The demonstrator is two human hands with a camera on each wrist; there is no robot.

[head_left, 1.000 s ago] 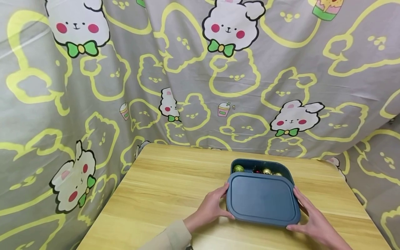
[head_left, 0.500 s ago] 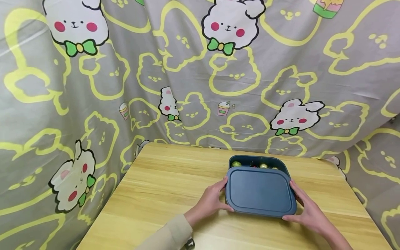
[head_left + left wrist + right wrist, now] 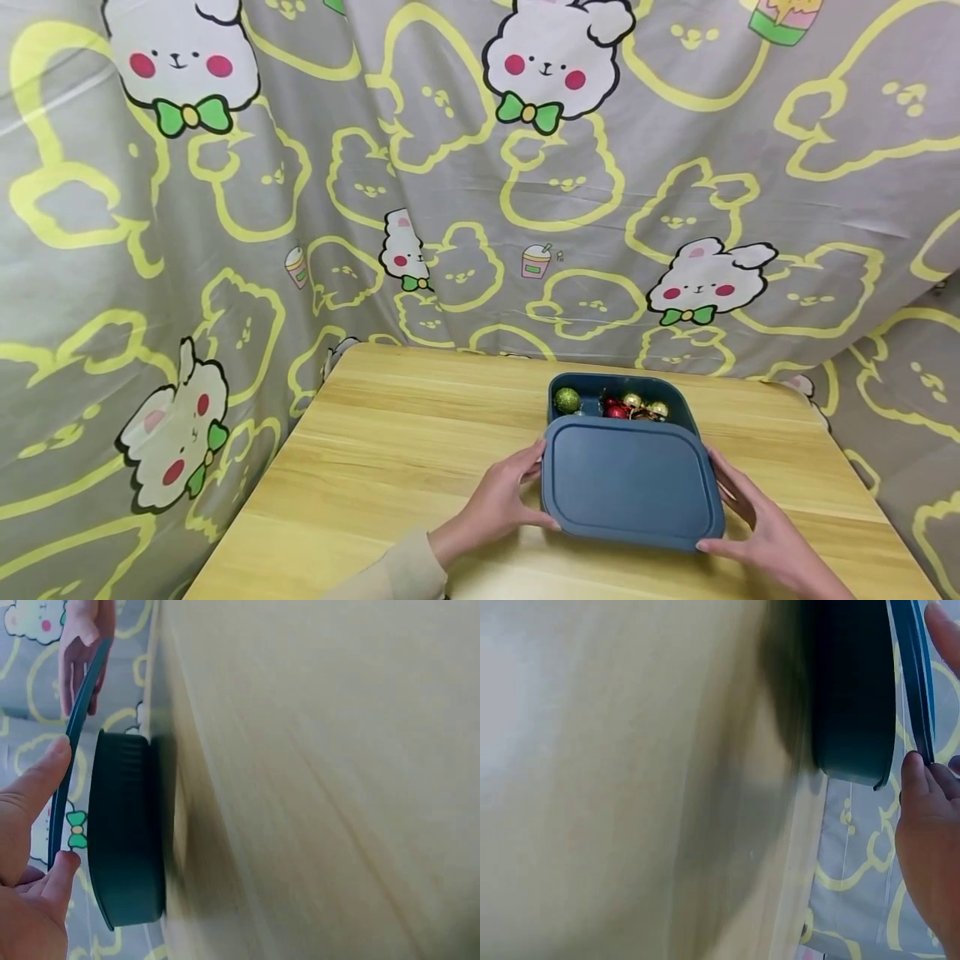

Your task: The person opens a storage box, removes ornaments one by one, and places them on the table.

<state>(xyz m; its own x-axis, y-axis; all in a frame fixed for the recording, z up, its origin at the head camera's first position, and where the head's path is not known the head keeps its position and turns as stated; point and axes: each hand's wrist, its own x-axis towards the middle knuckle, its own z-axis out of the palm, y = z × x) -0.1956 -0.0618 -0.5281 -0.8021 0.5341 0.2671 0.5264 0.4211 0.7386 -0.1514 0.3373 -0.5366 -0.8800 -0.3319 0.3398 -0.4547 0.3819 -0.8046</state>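
Between both hands is a dark blue rounded-rectangular lid (image 3: 632, 483), its flat top facing up. My left hand (image 3: 498, 496) grips its left edge, thumb at the near corner. On the opposite edge, my right hand (image 3: 765, 529) holds it the same way. Both wrist views show a gap between the lid and the dark box (image 3: 124, 832) standing on the table. In the head view the lid overlaps the near part of the box. Its far part shows a green glittery ball (image 3: 566, 400), red ornaments (image 3: 617, 410) and gold balls (image 3: 658, 409); the rest is hidden.
The wooden table (image 3: 390, 433) extends to the left of the box and on its right side. A grey curtain (image 3: 465, 183) with rabbit prints hangs behind the table's far edge and along both sides.
The lid first shifted away from me over the box, then came back toward me in both hands. More of the ornaments shows now than half a second ago.
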